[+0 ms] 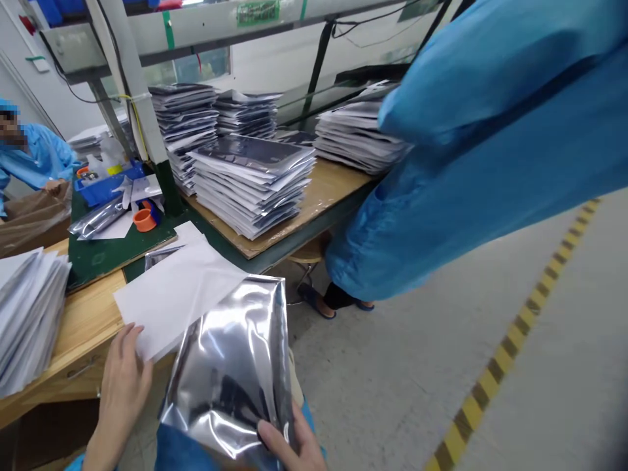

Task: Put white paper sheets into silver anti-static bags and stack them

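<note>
My right hand (289, 435) grips the lower edge of a crinkled silver anti-static bag (226, 366), which stands up in front of me. My left hand (122, 386) pinches the lower corner of a white sheet (176, 294). That sheet slants up from my fingers across a wooden workbench (83, 333) and lies against the top left of the bag. A darker, shiny bag (159, 256) peeks out from under the sheet's far end. Whether the sheet reaches inside the silver bag is hidden.
A pile of white packets (29, 314) lies to my left. Tall stacks of flat bagged packets (252, 190) fill a board-topped table ahead. A green mat (108, 252) holds a blue tray and orange tape. A co-worker (34, 154) sits left; a blue-gowned person (471, 157) crosses right.
</note>
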A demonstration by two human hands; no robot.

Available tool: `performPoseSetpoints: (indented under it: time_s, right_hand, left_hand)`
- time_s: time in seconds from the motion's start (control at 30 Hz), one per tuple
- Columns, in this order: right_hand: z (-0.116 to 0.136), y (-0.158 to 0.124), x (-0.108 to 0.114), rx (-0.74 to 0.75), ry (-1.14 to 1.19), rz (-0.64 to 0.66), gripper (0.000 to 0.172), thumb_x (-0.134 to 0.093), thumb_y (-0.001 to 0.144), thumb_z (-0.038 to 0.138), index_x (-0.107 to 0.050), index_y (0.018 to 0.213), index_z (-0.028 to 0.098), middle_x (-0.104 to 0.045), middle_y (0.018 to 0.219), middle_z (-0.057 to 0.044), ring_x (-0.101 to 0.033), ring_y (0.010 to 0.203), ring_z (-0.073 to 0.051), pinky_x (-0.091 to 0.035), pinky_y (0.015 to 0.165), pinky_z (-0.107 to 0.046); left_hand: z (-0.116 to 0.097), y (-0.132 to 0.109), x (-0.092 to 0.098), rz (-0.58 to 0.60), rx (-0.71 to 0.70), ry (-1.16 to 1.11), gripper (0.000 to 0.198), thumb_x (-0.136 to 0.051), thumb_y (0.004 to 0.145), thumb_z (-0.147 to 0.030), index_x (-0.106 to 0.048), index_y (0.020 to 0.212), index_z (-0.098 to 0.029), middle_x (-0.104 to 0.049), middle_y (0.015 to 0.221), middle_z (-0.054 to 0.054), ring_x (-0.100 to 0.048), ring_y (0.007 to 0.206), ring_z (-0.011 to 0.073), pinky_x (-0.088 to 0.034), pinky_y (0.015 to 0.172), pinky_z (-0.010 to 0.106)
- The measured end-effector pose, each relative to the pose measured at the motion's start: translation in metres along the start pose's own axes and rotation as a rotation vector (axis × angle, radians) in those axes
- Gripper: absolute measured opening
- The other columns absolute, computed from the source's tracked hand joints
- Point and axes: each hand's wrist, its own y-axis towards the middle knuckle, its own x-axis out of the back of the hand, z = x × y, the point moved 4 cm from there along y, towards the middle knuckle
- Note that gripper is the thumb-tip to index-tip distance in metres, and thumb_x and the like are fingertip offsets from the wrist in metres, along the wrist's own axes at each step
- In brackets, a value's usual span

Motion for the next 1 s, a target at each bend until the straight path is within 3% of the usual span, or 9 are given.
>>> performPoseSetpoints:
  time_s: [0.17, 0.37, 0.47, 0.6, 0.7, 0.77, 0.83, 0.93, 1.0]
  right_hand:
    - [-0.001, -0.002, -0.031, -0.056, 0.174, -0.017, 0.079, -0.083, 0.061, 0.046, -0.051, 0.130, 0.027, -0.069, 0.115, -0.006, -0.062, 0.108, -0.027, -0.051, 0.091, -0.036]
    - [-0.005, 0.000, -0.041, -0.046, 0.168, 0.002, 0.079, -0.078, 0.069, 0.041, -0.043, 0.137, 0.026, -0.065, 0.124, -0.006, -0.063, 0.106, -0.025, -0.054, 0.087, -0.033]
    - [-0.009, 0.004, -0.044, -0.069, 0.181, 0.032, 0.079, -0.076, 0.072, 0.040, -0.038, 0.140, 0.029, -0.061, 0.130, -0.005, -0.063, 0.106, -0.023, -0.055, 0.085, -0.030]
    - [-0.010, 0.010, -0.049, -0.074, 0.190, 0.068, 0.078, -0.077, 0.073, 0.037, -0.037, 0.140, 0.028, -0.063, 0.127, -0.006, -0.062, 0.110, -0.026, -0.052, 0.092, -0.035]
    - [-0.006, 0.014, -0.056, -0.012, 0.117, 0.073, 0.074, -0.076, 0.073, 0.040, -0.041, 0.137, 0.027, -0.064, 0.125, -0.006, -0.060, 0.112, -0.026, -0.049, 0.096, -0.037]
    - [-0.008, 0.015, -0.062, 0.023, 0.047, 0.092, 0.072, -0.075, 0.073, 0.042, -0.043, 0.135, 0.025, -0.064, 0.124, -0.007, -0.058, 0.115, -0.026, -0.047, 0.098, -0.038]
    - [-0.017, 0.009, -0.065, 0.037, -0.008, 0.093, 0.071, -0.075, 0.073, 0.045, -0.045, 0.133, 0.023, -0.063, 0.125, -0.009, -0.056, 0.117, -0.028, -0.044, 0.101, -0.040]
    - [-0.043, -0.008, -0.059, 0.006, -0.085, 0.037, 0.076, -0.080, 0.063, 0.049, -0.050, 0.127, 0.019, -0.063, 0.126, -0.012, -0.055, 0.118, -0.032, -0.044, 0.101, -0.041]
    - [-0.059, -0.020, -0.052, -0.056, -0.132, 0.151, 0.079, -0.084, 0.055, 0.051, -0.056, 0.122, 0.019, -0.065, 0.122, -0.012, -0.057, 0.115, -0.035, -0.047, 0.098, -0.042]
  left_hand:
    - [0.009, -0.028, 0.002, 0.006, 0.305, -0.104, 0.027, -0.053, 0.079, -0.044, -0.048, 0.067, -0.021, -0.054, 0.069, 0.002, -0.054, 0.069, 0.0218, -0.043, 0.064, 0.033]
    - [-0.008, -0.051, -0.009, -0.056, 0.398, -0.424, 0.026, -0.049, 0.086, -0.037, -0.052, 0.067, -0.020, -0.051, 0.059, -0.003, -0.049, 0.055, 0.0131, -0.038, 0.053, 0.022]
    - [-0.016, -0.056, -0.013, -0.076, 0.370, -0.489, 0.022, -0.045, 0.090, -0.031, -0.053, 0.072, -0.020, -0.053, 0.062, -0.003, -0.051, 0.057, 0.0118, -0.040, 0.054, 0.020]
    - [-0.032, -0.064, -0.013, -0.089, 0.122, -0.486, 0.018, -0.049, 0.090, -0.025, -0.057, 0.075, -0.020, -0.058, 0.067, -0.002, -0.055, 0.062, 0.0121, -0.042, 0.063, 0.021]
    - [-0.039, -0.077, -0.024, 0.077, 0.080, -0.588, 0.020, -0.050, 0.090, -0.026, -0.060, 0.075, -0.020, -0.061, 0.068, 0.000, -0.056, 0.065, 0.0134, -0.043, 0.066, 0.023]
    - [-0.034, -0.087, -0.032, 0.114, 0.281, -0.731, 0.027, -0.051, 0.090, -0.034, -0.057, 0.068, -0.020, -0.058, 0.063, 0.000, -0.054, 0.060, 0.0133, -0.043, 0.060, 0.022]
    - [-0.024, -0.096, -0.038, -0.008, 0.583, -0.963, 0.030, -0.052, 0.088, -0.046, -0.056, 0.072, -0.021, -0.059, 0.066, 0.000, -0.055, 0.061, 0.0140, -0.045, 0.057, 0.022]
    - [-0.015, -0.102, -0.045, -0.194, 1.047, -1.363, 0.044, -0.048, 0.084, -0.060, -0.058, 0.102, -0.022, -0.067, 0.092, 0.005, -0.064, 0.084, 0.0210, -0.053, 0.071, 0.029]
    - [-0.010, -0.104, -0.044, -0.211, 1.342, -1.447, 0.048, -0.049, 0.085, -0.053, -0.054, 0.118, -0.020, -0.068, 0.107, 0.008, -0.064, 0.099, 0.0246, -0.054, 0.082, 0.034]
